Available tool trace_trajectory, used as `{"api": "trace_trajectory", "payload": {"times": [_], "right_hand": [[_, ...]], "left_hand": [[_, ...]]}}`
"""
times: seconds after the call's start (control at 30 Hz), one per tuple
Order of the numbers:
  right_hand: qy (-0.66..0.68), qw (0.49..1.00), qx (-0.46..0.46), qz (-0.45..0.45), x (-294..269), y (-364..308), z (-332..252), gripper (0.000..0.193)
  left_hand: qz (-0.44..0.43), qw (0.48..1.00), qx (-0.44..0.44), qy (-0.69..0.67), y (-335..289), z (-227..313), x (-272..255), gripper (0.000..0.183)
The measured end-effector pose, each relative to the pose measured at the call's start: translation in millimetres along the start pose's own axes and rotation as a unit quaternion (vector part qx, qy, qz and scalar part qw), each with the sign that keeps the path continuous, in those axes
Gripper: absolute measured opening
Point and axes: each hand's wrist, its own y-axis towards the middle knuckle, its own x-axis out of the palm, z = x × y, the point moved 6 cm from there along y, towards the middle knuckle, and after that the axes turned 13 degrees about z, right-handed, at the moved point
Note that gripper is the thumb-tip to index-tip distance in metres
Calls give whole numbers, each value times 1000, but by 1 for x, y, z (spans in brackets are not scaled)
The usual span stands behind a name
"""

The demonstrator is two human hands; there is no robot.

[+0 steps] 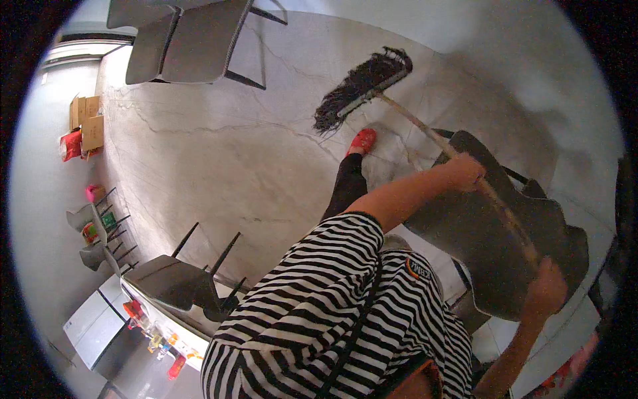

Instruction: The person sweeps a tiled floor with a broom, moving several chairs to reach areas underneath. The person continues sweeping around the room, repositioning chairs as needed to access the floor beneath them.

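Both my hands are closed round the pale wooden handle (422, 126) of a mop. My left hand (465, 171) grips it about midway, while my right hand (548, 286) holds it near the top end. At the far end, the dark, stringy mop head (362, 90) rests on the floor beyond my red shoe (362, 141), its wide bar tilted. Beneath the handle, a grey-brown chair (492, 233) stands close to both hands. Whether the handle touches that chair I cannot tell.
Joined grey-brown seats (193, 46) stand at the far left on the marbled floor (199, 153). Nearer, a dark chair (169, 279) stands by a table with bright small items (163, 346). Cardboard boxes (92, 130) and a red bag (70, 145) line the left wall.
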Motion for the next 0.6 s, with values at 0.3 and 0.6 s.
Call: {"api": "trace_trajectory", "payload": {"times": [0.3, 0.6], "right_hand": [[16, 957, -220, 191, -32, 243, -13, 20], [217, 836, -420, 280, -110, 326, -212, 12]], "left_hand": [[220, 950, -214, 50, 42, -113, -141, 23], [343, 878, -315, 112, -200, -182, -238, 23]]}}
